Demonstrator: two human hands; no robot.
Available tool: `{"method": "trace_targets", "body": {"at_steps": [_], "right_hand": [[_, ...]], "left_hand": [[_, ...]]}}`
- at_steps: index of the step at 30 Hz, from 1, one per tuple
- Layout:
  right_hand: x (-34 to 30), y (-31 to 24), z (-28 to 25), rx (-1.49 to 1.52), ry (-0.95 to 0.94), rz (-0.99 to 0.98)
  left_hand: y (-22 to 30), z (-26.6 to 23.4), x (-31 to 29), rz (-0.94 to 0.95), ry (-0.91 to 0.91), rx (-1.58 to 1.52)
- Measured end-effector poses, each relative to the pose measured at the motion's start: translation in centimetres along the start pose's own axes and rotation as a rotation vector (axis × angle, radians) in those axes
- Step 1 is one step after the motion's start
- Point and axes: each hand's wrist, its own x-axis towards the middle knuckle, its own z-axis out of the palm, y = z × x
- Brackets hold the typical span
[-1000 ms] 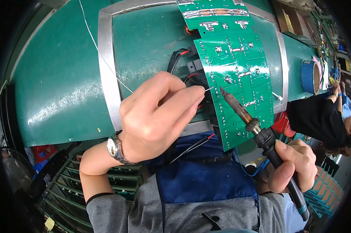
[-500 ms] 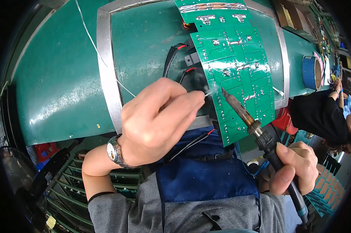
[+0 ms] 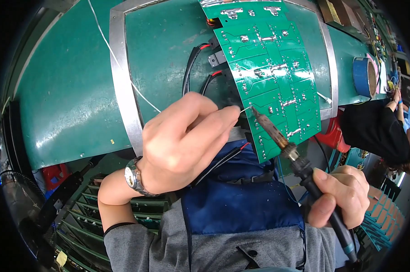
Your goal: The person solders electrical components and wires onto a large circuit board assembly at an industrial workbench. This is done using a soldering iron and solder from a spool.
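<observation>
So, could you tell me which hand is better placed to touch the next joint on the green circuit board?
Probably the right hand: it grips the soldering iron, whose tip sits at the green circuit board. The left hand only pinches the thin solder wire beside that tip.

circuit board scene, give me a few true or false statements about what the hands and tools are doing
1. The right hand grips a soldering iron whose tip is at the green circuit board. True.
2. The left hand is empty. False: it pinches a thin solder wire toward the iron's tip.
3. A wristwatch sits on the left wrist. True.
4. The blue tape roll lies on the circuit board. False: it stands on the green bench, to the right of the board.
</observation>
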Motion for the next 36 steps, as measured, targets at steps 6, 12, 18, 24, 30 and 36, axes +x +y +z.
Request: {"method": "trace_targets", "body": {"at_steps": [6,12,18,24,30,36], "right_hand": [[-1.7,0.3,-0.8,0.06,0.003,-0.013],[-1.5,-0.2,0.0,0.026,0.01,-0.04],[-1.8,-0.5,-0.3,-0.01,0.024,-0.046],[-3.0,-0.1,-2.1,0.05,-0.058,-0.063],[-3.2,-0.8,-1.7,0.036,-0.108,-0.018],[-3.1,-1.7,-1.6,-0.003,-0.088,-0.023]], "left_hand": [[0.1,0.5,-1.1,0.078,0.013,-0.029],[0.5,0.5,-1.3,0.108,-0.064,0.007],[1.0,0.2,-1.1,0.051,-0.048,-0.036],[1.6,0.2,-2.3,0.098,-0.048,-0.023],[1.6,0.9,-2.5,0.142,-0.103,0.021],[2.3,0.5,-2.2,0.054,-0.116,-0.039]]}}
